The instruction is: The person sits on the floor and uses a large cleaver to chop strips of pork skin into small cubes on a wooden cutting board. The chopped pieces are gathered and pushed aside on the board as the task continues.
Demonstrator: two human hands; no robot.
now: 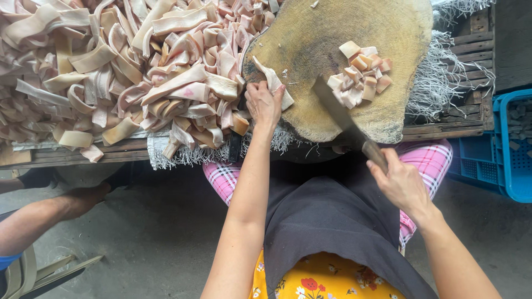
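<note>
Your left hand (264, 103) pinches a pale strip (272, 83) on the chopping block (310, 39). Your right hand (400, 182) is clenched around the cleaver (346, 123), blade beside the cut cubes (361, 75).

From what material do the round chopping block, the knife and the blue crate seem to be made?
Chopping block: wood, apparently a rough, unvarnished trunk slice with a scarred, stained top. Knife: dull grey blade, likely metal; its handle is hidden in the right hand. Blue crate: probably moulded plastic, with smooth perforated walls.

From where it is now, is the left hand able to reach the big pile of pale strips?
Probably yes. The left hand rests on a strip at the edge of the wooden block, and the pile of strips lies right beside it with nothing between.
</note>
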